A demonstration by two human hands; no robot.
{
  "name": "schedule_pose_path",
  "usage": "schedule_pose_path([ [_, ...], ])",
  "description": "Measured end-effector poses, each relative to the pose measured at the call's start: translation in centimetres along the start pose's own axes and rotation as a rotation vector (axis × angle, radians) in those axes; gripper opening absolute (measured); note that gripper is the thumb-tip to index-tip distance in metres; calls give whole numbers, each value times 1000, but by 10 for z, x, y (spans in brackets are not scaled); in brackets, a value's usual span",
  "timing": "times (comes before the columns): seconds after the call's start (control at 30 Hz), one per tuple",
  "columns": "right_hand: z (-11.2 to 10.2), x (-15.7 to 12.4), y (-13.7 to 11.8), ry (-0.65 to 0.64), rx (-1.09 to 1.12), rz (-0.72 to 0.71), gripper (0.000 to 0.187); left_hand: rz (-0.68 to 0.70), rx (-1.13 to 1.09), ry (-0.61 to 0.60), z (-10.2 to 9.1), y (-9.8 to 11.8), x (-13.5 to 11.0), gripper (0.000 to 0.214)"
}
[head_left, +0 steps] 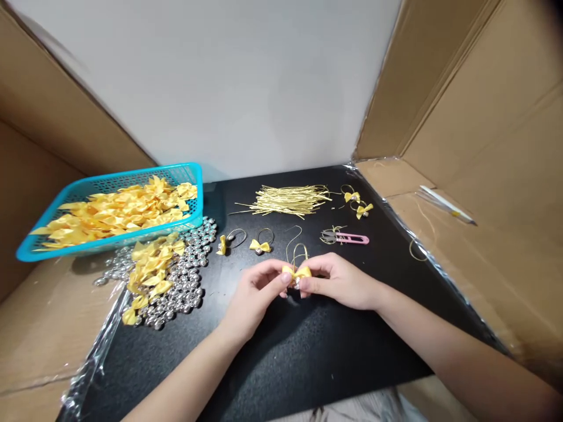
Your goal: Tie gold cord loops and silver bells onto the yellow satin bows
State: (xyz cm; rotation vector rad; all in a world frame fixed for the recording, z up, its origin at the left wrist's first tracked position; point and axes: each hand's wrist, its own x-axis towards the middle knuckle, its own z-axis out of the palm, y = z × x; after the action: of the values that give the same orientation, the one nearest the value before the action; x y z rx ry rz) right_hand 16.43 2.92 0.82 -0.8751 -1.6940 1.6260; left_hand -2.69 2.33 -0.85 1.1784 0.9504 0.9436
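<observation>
Between my two hands is a yellow ribbon bow (301,272) with a silver bell at its middle and a loop of gold cord (299,249) rising behind it. My left hand (259,288) pinches the bow's left side between thumb and fingers. On the bow's right side, my right hand (336,281) grips with thumb and fingertips close to the bell. Just beyond my hands lie two bows with bells and cord loops, one bow (260,246) facing up and another bow (222,244) turned sideways. Pink thread snips (349,237) rest behind my right hand.
A blue basket (200,199) of yellow bows stands at the left. Silver bells (189,287) and loose bows (153,266) are heaped before it. A bundle of gold cords (288,200) lies at the back, with two looped bows (364,210) rightward. Cardboard walls (492,117) flank the black table.
</observation>
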Motion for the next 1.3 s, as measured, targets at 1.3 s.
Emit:
schedule_pose_path([
  [1.3,12,-14,11,486,-362,-305,39,304,269,58,7,-3,-7,14],
])
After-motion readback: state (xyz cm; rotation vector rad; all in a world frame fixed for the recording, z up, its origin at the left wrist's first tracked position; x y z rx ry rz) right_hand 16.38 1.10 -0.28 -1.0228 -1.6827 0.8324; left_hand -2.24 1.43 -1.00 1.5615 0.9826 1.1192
